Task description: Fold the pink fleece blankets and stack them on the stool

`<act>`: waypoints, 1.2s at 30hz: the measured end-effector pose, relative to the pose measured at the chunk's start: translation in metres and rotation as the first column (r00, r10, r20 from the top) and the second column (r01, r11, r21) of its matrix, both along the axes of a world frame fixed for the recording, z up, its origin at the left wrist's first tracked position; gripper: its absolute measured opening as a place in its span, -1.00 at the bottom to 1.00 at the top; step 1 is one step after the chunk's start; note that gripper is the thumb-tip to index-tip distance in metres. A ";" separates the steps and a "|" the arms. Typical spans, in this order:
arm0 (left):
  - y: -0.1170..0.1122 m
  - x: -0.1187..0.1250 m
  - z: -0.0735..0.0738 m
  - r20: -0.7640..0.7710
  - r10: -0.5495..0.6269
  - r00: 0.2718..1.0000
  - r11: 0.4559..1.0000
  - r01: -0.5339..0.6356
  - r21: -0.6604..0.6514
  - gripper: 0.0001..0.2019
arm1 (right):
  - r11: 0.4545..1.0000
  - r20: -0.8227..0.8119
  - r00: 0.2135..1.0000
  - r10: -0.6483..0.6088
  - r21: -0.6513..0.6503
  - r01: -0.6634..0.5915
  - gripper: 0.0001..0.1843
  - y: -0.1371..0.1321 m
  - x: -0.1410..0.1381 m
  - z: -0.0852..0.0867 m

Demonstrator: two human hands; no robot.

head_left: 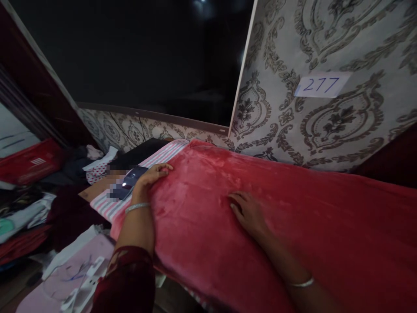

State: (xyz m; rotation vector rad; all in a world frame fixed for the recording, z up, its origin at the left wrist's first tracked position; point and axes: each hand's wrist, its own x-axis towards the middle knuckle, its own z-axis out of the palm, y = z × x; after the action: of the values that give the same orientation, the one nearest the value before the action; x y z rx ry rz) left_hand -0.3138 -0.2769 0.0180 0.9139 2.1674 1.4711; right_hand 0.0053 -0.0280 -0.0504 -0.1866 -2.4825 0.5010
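Atop the red blanket (202, 243), left hand (151, 182) and right hand (248, 214) rest open, gripping nothing.

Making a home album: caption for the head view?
Left hand and right hand rest on a red fleece blanket below a paper label reading 277.

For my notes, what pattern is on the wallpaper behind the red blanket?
The wallpaper has dark grey damask medallions on a pale ground, clearest in the head view.
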 end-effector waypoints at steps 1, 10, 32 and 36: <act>-0.001 0.002 0.001 0.018 0.006 1.000 1.000 -0.006 0.016 -0.59 | 1.000 0.020 1.000 -0.009 0.005 0.009 -0.66 0.000 0.000 0.000; -0.006 0.012 0.008 0.103 0.039 0.994 0.994 -0.049 0.094 -0.53 | 0.996 0.203 0.976 -0.080 0.062 0.069 -0.60 -0.023 -0.028 0.026; -0.006 0.014 0.011 0.164 0.110 0.980 0.951 -0.152 0.269 -0.53 | 0.980 0.217 0.959 -0.180 -0.048 0.195 -0.81 -0.064 -0.092 0.032; -0.004 0.008 0.006 -0.058 0.148 0.987 0.982 -0.140 0.126 -0.61 | 0.982 0.131 0.977 -0.168 -0.061 0.177 -0.78 -0.059 -0.092 0.026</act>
State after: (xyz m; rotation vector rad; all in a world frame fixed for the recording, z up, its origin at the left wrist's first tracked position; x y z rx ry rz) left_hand -0.3061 -0.2811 0.0242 0.8733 2.2553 1.6798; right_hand -0.0864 -0.0873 -0.0248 -0.4715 -2.5415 0.5198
